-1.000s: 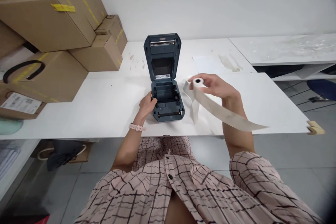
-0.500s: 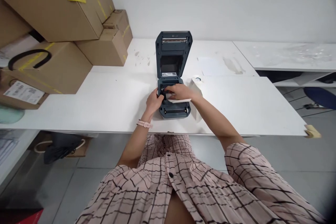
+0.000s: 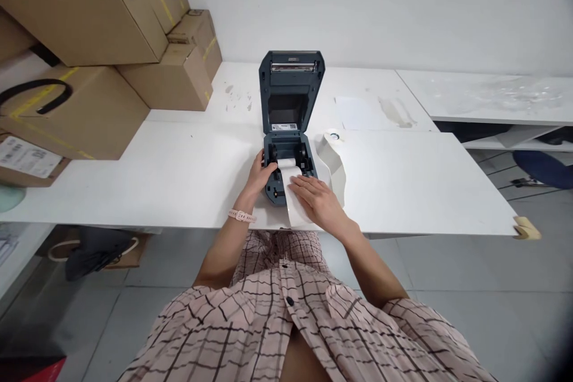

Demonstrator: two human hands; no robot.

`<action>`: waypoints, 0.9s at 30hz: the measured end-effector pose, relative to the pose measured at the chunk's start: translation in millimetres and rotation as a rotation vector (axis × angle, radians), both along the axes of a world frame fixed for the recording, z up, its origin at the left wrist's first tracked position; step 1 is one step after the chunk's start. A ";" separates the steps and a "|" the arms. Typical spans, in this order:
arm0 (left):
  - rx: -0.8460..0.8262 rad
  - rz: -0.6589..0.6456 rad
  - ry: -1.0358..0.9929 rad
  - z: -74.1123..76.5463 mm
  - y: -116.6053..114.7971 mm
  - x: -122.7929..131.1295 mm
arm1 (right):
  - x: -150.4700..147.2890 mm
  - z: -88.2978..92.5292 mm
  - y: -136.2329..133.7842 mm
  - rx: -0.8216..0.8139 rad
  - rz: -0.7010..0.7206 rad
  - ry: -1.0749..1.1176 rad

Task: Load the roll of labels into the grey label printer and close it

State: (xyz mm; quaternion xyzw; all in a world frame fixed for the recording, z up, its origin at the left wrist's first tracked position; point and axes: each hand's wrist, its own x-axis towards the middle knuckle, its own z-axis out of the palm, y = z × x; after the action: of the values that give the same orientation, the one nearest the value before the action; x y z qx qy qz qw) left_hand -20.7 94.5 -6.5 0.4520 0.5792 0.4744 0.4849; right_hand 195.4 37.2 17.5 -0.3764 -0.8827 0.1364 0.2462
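A dark blue label printer (image 3: 289, 131) stands on the white table (image 3: 179, 179) with its lid raised. A white paper roll (image 3: 287, 163) sits inside its bay, and a paper strip (image 3: 295, 200) runs out over the front toward me. My right hand (image 3: 319, 202) lies flat on this strip, fingers stretched out. My left hand (image 3: 259, 172) grips the printer's left side, fingers curled round its edge. A second paper roll (image 3: 333, 137) with a loose tail stands just right of the printer.
Stacked cardboard boxes (image 3: 89, 54) fill the table's left and back left. A second white table (image 3: 487, 95) adjoins at the right, with a blue chair (image 3: 544, 167) beyond it. A foam corner guard (image 3: 526, 228) caps the table's right front corner. Bags lie on the floor at left.
A second ago my right hand held a roll up beside the printer. It then reached into the bay, and now it has drawn the strip forward over the front.
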 end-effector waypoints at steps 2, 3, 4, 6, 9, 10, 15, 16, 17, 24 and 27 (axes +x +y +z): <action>-0.013 -0.017 -0.018 2.4 -3.1 0.0 | -2.1 -1.7 -5.4 0.005 -0.017 0.018; -0.017 -0.030 -0.030 3.7 -4.6 0.0 | -2.9 -1.9 -7.4 0.005 -0.016 0.023; -0.023 -0.040 -0.046 4.9 -5.8 0.2 | -3.4 -1.8 -9.2 0.005 -0.011 0.025; -0.035 -0.052 -0.081 6.5 -7.4 0.5 | -3.6 -1.5 -11.6 0.007 0.002 0.021; -0.049 -0.044 -0.115 5.7 -7.4 0.7 | -3.2 -1.4 -13.2 0.005 -0.002 0.024; -0.049 -0.040 -0.119 4.8 -7.2 0.6 | -3.2 -1.6 -13.3 0.000 -0.005 0.028; -0.048 -0.030 -0.106 2.9 -7.1 1.5 | -6.7 -4.6 -14.9 -0.011 -0.018 0.035; -0.055 -0.020 -0.108 3.7 -6.7 2.1 | -7.7 -5.4 -15.7 -0.014 -0.021 0.038; -0.063 -0.007 -0.110 4.8 -6.2 2.8 | -8.2 -5.9 -16.7 -0.021 -0.024 0.044; -0.045 0.021 -0.089 12.4 -15.1 7.6 | 21.2 25.2 16.6 -0.216 0.154 0.238; -0.097 0.013 -0.065 13.1 -42.5 14.3 | 32.3 58.4 80.9 -0.151 -0.013 0.509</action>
State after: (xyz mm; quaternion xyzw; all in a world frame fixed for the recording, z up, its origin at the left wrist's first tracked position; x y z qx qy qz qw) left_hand -6.3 52.0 6.6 0.4086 0.5884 0.4635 0.5215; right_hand 227.7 118.1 75.9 -0.3527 -0.7773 0.2905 0.4325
